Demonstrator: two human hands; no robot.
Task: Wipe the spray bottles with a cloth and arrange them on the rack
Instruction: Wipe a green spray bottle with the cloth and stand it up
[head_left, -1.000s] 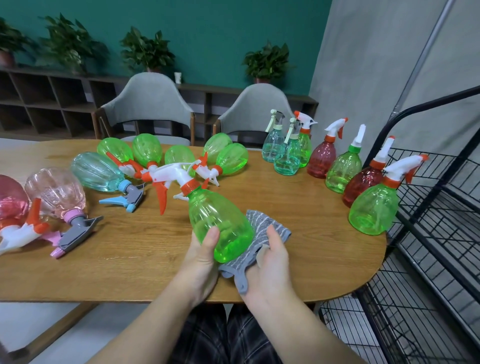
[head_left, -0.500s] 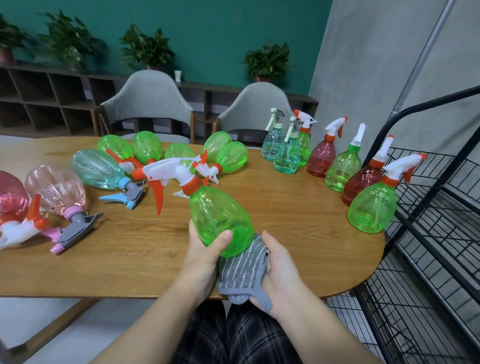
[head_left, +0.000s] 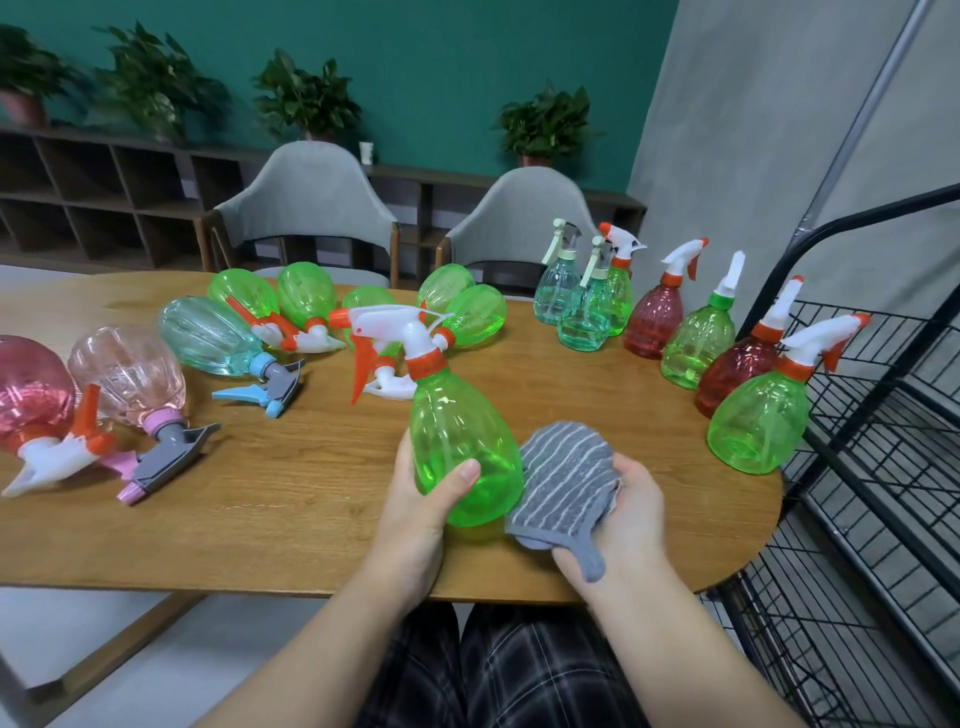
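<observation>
Left grip (head_left: 423, 499) clamps green bottle (head_left: 462, 441), empty | right grip (head_left: 623, 512) clutches grey cloth (head_left: 563, 483) against it

Bare forearms and dark plaid trousers

No sleeves are seen on either forearm; the left hand (head_left: 423, 512) and right hand (head_left: 626, 525) are ungloved and without rings or a watch. The legs are covered by dark trousers (head_left: 498, 670) checked with thin pale lines.
</observation>
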